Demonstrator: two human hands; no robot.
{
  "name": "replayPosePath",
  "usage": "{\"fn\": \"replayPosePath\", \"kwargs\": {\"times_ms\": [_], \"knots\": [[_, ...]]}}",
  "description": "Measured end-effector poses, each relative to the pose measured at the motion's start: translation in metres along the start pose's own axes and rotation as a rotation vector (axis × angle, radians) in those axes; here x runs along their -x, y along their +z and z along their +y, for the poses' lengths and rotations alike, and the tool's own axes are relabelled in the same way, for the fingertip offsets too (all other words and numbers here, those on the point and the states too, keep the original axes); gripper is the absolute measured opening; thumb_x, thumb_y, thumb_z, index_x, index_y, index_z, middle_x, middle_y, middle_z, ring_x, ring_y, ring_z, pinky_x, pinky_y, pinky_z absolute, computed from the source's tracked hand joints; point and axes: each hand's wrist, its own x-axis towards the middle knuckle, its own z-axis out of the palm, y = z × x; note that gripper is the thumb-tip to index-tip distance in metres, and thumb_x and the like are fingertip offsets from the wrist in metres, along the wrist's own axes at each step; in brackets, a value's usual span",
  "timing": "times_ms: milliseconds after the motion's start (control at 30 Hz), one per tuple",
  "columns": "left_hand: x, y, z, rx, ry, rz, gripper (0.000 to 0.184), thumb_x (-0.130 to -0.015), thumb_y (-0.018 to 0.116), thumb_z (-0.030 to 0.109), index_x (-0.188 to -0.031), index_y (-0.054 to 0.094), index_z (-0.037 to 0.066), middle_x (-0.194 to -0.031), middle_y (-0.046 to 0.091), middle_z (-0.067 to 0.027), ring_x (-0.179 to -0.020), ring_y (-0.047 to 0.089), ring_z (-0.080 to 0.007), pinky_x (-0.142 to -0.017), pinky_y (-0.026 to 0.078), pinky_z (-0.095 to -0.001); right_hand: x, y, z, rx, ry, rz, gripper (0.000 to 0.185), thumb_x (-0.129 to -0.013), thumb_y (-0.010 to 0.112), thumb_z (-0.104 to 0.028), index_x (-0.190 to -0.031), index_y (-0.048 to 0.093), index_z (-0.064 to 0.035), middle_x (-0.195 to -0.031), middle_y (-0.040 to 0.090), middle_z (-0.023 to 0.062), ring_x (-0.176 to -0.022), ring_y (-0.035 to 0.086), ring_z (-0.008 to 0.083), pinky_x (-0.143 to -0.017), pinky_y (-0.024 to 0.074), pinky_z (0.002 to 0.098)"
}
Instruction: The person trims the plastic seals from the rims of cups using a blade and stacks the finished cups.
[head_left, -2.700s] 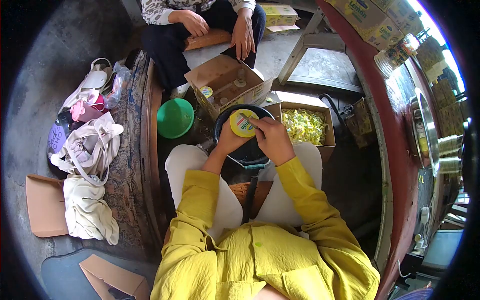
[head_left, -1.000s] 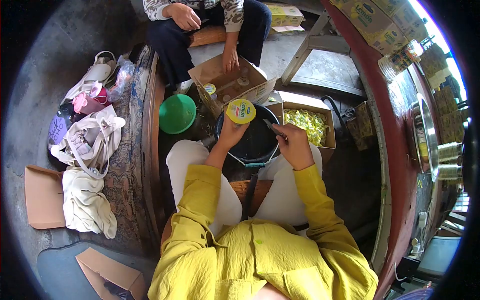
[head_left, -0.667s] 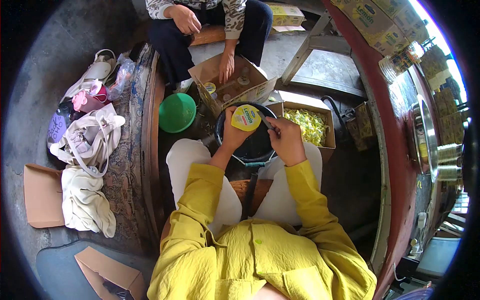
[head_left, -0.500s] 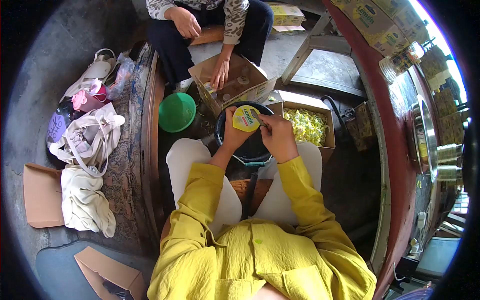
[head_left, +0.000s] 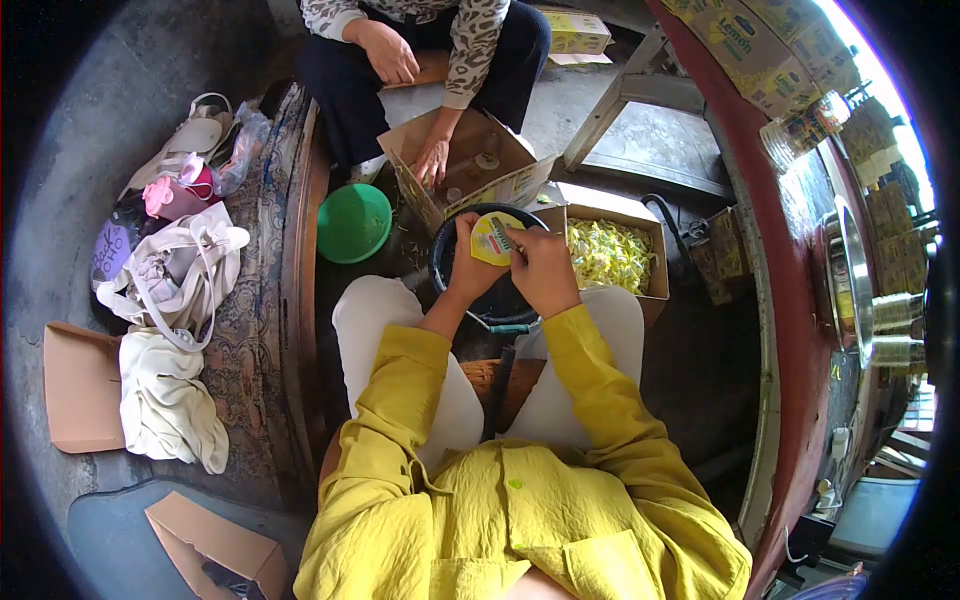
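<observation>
My left hand (head_left: 467, 268) is closed around a yellow lemon-printed cup (head_left: 487, 250), its printed face turned up toward me. At the cup's right edge, my right hand (head_left: 545, 272) is closed, its fingertips against the printed face. A small greyish thing shows at those fingertips, too small to name. Both hands are over a dark bucket (head_left: 500, 300) with a light-blue handle grip, between my knees. What the bucket holds is hidden in shadow.
Across from me, a person's hand (head_left: 433, 160) reaches into an open cardboard box (head_left: 515, 183). A carton of yellow-white trimmings (head_left: 612, 252) stands right of the bucket. A green basin (head_left: 355, 224) lies left. Bags (head_left: 185, 275) sit farther left; a red-edged counter (head_left: 745, 150) runs along the right.
My right fingers have shifted left and up onto the cup's printed face, and the cup has turned in my left hand. The other person's hand has shifted slightly in the box.
</observation>
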Motion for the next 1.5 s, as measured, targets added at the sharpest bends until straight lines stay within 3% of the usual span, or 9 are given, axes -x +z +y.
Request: {"fn": "replayPosePath", "kwargs": {"times_ms": [467,967,1500], "knots": [[0.0,-0.002,0.015,-0.002,0.033,-0.043,0.062,-0.061,0.072,0.005,-0.105,0.028,0.007,-0.093,0.043,-0.0074,-0.086,0.048,-0.0166,-0.077,0.042,-0.029,-0.001,-0.003,-0.004,0.021,0.018,-0.067,0.03,-0.063,0.054,0.003,-0.092,0.061,0.0001,-0.078,0.057,0.0197,-0.07,0.057,0.0354,-0.065,0.0482,0.0405],[0.001,0.002,0.003,0.046,-0.002,-0.018,0.068,-0.055,0.078,0.01,-0.103,0.03,0.006,-0.094,0.048,-0.0101,-0.088,0.053,-0.0199,-0.075,0.044,-0.0302,0.003,-0.001,-0.007,0.068,0.042,-0.078,0.031,-0.065,0.053,0.002,-0.095,0.062,-0.0005,-0.081,0.057,0.0204,-0.071,0.058,0.035,-0.066,0.0482,0.0402],[0.0,0.002,0.0,-0.042,0.053,-0.002,0.067,-0.056,0.077,0.007,-0.105,0.03,0.005,-0.094,0.049,-0.0111,-0.087,0.054,-0.0229,-0.075,0.044,-0.031,0.002,0.003,-0.004,0.107,0.005,-0.048,0.026,-0.062,0.053,0.006,-0.086,0.063,0.0011,-0.072,0.057,0.0179,-0.068,0.057,0.033,-0.064,0.0473,0.0382]]}}
